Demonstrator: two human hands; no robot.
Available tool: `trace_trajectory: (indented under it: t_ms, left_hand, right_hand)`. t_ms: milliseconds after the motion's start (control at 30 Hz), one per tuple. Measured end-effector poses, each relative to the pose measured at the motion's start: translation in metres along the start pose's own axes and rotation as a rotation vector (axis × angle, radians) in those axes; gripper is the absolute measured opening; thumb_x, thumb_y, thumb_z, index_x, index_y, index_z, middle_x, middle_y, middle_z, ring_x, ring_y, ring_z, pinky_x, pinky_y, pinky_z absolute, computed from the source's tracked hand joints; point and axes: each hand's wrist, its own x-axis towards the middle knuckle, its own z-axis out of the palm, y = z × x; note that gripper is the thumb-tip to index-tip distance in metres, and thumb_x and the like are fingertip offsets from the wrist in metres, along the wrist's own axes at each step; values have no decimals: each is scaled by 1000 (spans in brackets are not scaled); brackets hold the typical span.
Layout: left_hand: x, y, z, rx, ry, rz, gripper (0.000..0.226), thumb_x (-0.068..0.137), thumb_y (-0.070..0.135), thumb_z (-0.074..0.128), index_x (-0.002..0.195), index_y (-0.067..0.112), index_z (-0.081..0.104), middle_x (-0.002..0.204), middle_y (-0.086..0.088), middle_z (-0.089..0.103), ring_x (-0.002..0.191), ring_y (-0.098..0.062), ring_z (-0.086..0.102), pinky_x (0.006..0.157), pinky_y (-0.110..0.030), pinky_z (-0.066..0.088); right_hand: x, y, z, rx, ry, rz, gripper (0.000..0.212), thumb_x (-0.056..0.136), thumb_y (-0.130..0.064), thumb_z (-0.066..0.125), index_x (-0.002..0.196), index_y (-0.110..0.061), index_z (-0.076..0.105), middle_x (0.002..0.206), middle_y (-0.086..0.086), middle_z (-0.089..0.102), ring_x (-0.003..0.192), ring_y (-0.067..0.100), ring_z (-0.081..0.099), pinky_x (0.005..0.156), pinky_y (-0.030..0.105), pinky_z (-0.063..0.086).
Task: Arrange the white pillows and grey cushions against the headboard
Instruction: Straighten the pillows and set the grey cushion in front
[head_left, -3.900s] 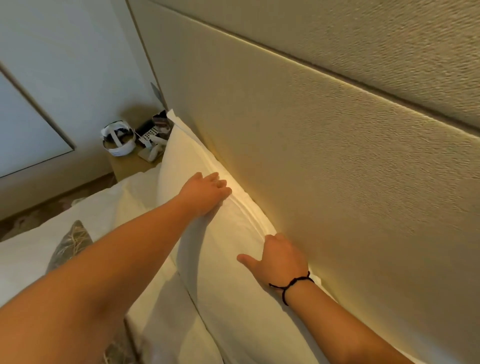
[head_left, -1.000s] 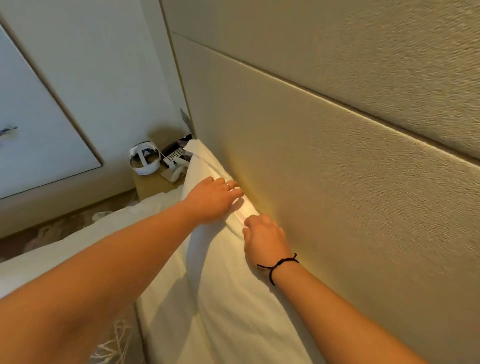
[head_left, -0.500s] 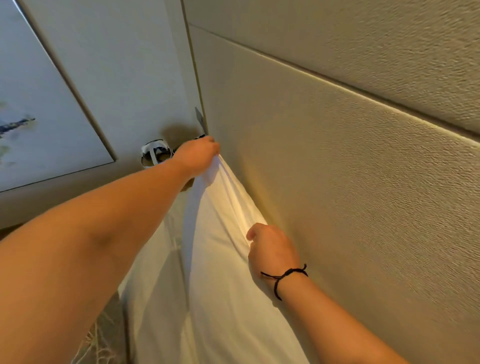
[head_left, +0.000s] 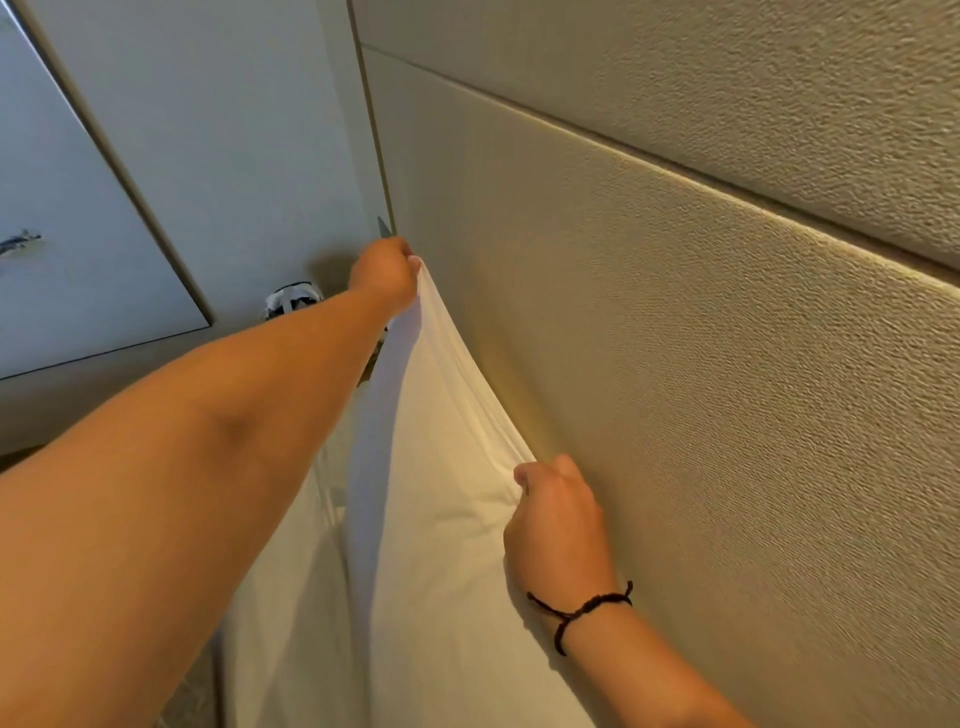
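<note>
A white pillow (head_left: 436, 519) stands upright against the beige padded headboard (head_left: 675, 364). My left hand (head_left: 387, 273) grips its far top corner and holds it lifted high. My right hand (head_left: 556, 525), with a black cord bracelet at the wrist, pinches the pillow's near top edge close to the headboard. The fabric is stretched taut between the two hands. A second white pillow (head_left: 291, 597) stands just in front of it, partly hidden by my left arm. No grey cushion shows clearly in this frame.
A white headset (head_left: 291, 301) sits on the bedside table beyond my left arm, mostly hidden. The pale wall with a framed panel (head_left: 78, 234) fills the left side. The headboard's edge trim (head_left: 371, 130) runs up behind my left hand.
Both hands went from pressing the pillow's top edge to gripping it. My left hand moved to the far corner and pulled it up; my right hand closed on the near edge.
</note>
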Motion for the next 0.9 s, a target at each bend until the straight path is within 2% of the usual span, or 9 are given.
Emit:
trace_trajectory:
  t_ms: [100,200,267,333,433,567,667,767,900]
  left_hand:
    - [1,0,6,-230,-108,-53,39,92,21,62,130,18,51,133,-10,50,120,-32,53,89,-35,47]
    - [-3,-10,12,-31,-314,46,74,90,23,68,151,24,25,160,-14,15,142,-37,29,108,-47,39]
    - [-5,-20,17,-33,-331,31,64,94,24,60,149,20,28,154,-14,33,136,-38,38,102,-45,43]
    - [-7,-24,18,-113,-269,-33,48,97,24,51,142,15,39,140,-13,51,124,-35,51,94,-42,47]
    - [-11,-25,14,-113,-236,-59,40,100,26,45,138,14,48,137,-14,54,116,-32,54,88,-38,46]
    - [-10,-17,7,-219,-323,-84,44,101,31,48,143,18,46,146,-13,45,131,-33,45,96,-37,44]
    - [-11,-6,11,-238,-310,-159,43,97,32,49,129,5,55,124,-21,57,120,-36,54,97,-42,46]
    - [-11,3,17,-239,-195,-235,34,94,28,53,113,3,66,106,-18,66,103,-35,62,85,-37,48]
    - [-1,6,17,-457,4,-222,19,91,23,63,104,12,72,103,-8,70,97,-25,66,90,-35,52]
  right_hand:
    - [-6,5,9,15,-29,-23,15,97,-18,48,82,-17,45,98,-1,41,64,8,45,54,17,38]
    - [-14,14,15,-15,-106,-14,31,95,-44,52,112,-19,49,128,0,33,91,13,57,75,23,50]
    - [-17,20,15,-67,-184,-17,54,93,-52,51,135,-21,41,152,-4,8,117,18,52,86,27,49]
    - [-21,21,12,-90,-231,-26,66,92,-57,48,146,-22,30,158,-7,-4,129,19,45,96,30,46]
    - [-28,22,8,-115,-202,-38,71,93,-59,46,150,-22,25,161,-6,9,138,16,36,107,29,38]
    - [-36,23,7,-148,-208,-55,72,92,-61,43,151,-25,22,160,-4,16,143,16,27,113,29,29]
    - [-36,20,6,-133,-219,-46,70,93,-60,44,151,-28,21,158,-4,20,141,17,31,113,30,33]
    - [-34,17,7,-123,-204,-59,66,93,-57,45,148,-27,26,150,-4,30,131,16,41,106,30,40]
    - [-33,19,13,-120,-163,-96,58,96,-50,45,146,-25,30,141,-8,38,125,13,43,103,25,39]
